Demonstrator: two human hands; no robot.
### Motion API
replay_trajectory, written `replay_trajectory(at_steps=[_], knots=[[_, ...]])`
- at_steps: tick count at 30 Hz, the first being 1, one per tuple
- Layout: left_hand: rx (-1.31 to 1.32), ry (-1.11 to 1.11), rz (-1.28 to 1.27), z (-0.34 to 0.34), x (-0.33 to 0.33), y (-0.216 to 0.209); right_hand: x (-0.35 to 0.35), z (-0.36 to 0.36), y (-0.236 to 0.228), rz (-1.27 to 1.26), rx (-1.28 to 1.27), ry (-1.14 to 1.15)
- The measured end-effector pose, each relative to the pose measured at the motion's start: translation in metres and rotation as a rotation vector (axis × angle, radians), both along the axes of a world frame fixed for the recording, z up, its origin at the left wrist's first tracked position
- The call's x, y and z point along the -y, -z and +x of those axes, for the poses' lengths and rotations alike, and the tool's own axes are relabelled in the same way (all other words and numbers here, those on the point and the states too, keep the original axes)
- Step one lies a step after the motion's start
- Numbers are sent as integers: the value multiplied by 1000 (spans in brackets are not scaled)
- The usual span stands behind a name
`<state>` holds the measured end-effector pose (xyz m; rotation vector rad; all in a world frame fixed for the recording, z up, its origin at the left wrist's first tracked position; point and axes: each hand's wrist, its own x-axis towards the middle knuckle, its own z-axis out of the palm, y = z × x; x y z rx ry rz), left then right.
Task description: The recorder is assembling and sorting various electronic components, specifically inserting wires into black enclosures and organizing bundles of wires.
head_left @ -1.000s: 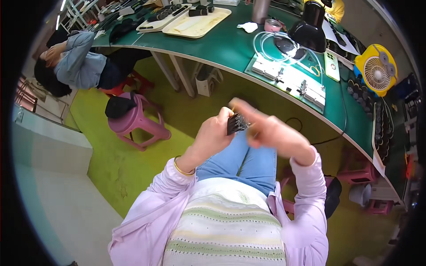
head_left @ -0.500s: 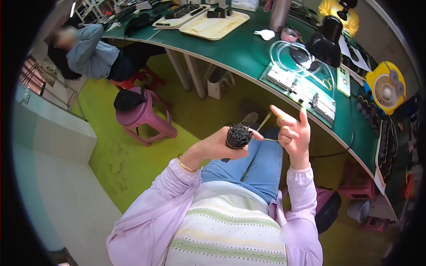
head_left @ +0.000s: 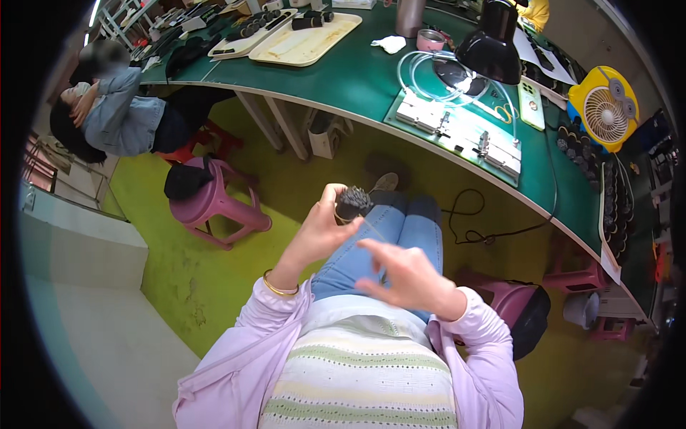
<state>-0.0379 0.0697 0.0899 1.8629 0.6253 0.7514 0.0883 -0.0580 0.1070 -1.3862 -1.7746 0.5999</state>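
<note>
My left hand (head_left: 319, 232) is closed round a bundle of thin black strands or pins (head_left: 354, 203), whose ends face up; the exact kind is too small to tell. A yellowish rubber band (head_left: 373, 230) runs as a faint line from the bundle toward my right hand (head_left: 407, 275). That hand is smeared by motion, its index finger and thumb apart, and the band seems hooked on its fingers. Both hands are above my lap, away from the bench.
The green workbench (head_left: 321, 93) carries a metal fixture (head_left: 457, 136), clear tubing, a black lamp (head_left: 491, 46), a yellow fan (head_left: 607, 107) and cream trays (head_left: 307, 50). A pink stool (head_left: 214, 204) with a black cap stands left. Another person (head_left: 132, 118) sits beyond it.
My right hand has swung down and left, nearer to my lap, with the band less clearly visible. My left hand has moved slightly left with the bundle. The whole view has shifted.
</note>
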Motion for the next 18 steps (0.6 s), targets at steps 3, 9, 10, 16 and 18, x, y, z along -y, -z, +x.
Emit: replay_trajectory(at_steps=[3,9,10,16,18], knots=[[-17,113,-595,-7,-9,-18,-6,39,28,44,24,187],[89,279,-709,-12,-2,-27,-5,33,-8,419,-401,-252],[150,352,-769,-12,4,-27,-2,31,7,335,-717,-300],[279,743,-768,-5,1,-17,-64,43,-20,104,-813,-552],[189,631,-505,0,3,-28,-68,43,-23,-33,-869,-570]])
